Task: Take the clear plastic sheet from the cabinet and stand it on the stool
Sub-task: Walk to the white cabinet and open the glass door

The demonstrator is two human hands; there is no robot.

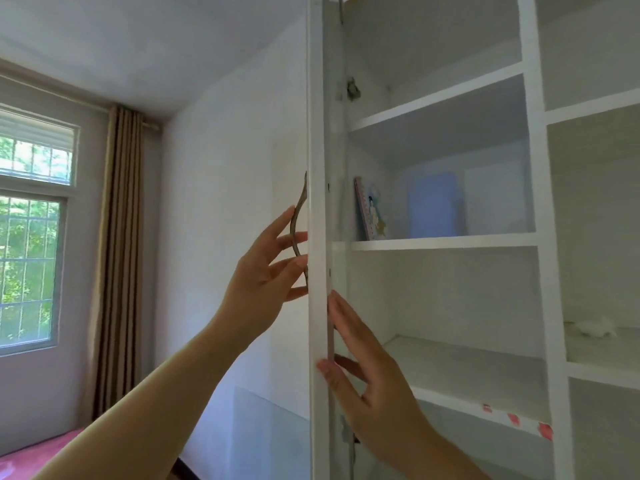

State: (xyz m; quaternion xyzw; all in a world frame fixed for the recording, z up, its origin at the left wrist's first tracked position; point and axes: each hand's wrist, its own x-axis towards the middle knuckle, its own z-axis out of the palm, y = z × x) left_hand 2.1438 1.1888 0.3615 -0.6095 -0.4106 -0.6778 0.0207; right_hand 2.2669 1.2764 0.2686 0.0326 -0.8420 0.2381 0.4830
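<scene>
Head: both hands (pixel 263 271) on cabinet door (pixel 318 202).

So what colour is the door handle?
Dark brownish metal, wavy handle beside the left hand; head view.

We see the white cabinet (pixel 531 161) with its door (pixel 317 202) swung open, edge-on to us. Our left hand (pixel 263 282) reaches to the curved metal handle (pixel 298 230) on the door's outer face, fingers spread and touching it. Our right hand (pixel 367 368) rests on the door's inner edge lower down, thumb on the edge. On the middle shelf (pixel 443 242) an illustrated book (pixel 372 209) leans at the left, and a pale bluish clear plastic sheet (pixel 434 204) stands against the back. A window (pixel 29 268) and tan curtain (pixel 117 258) lie at left.
</scene>
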